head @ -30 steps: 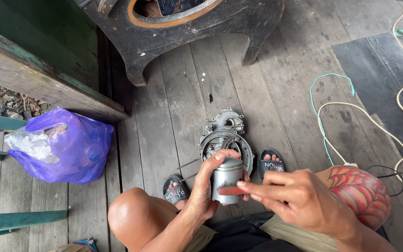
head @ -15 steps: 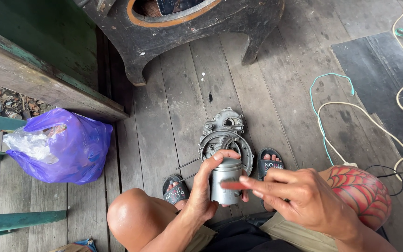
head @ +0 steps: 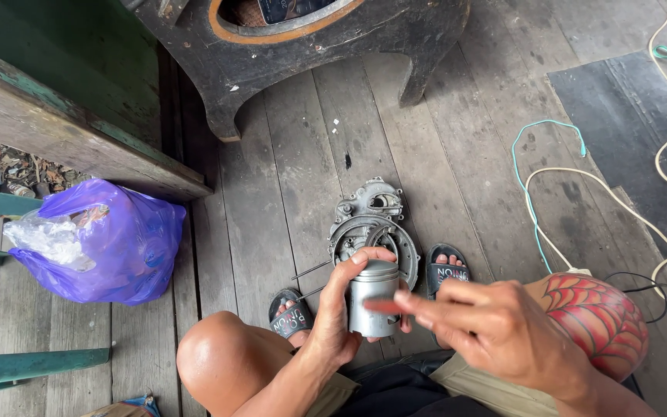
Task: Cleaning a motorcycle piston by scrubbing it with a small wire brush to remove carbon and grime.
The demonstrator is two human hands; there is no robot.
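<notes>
Above the knees, a piston is gripped upright by the left hand; fingers of the right hand are extended at its 3 o'clock side, grasping nothing. If jolted, it could be dropped (likely onto the casing at 12 o'clock).

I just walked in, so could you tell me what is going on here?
A person sits on a plank floor holding a metal piston upright in the left hand. The right hand touches its side with the fingertips. An engine casing lies on the floor just beyond, between the sandalled feet. A purple bag sits to the left.
</notes>
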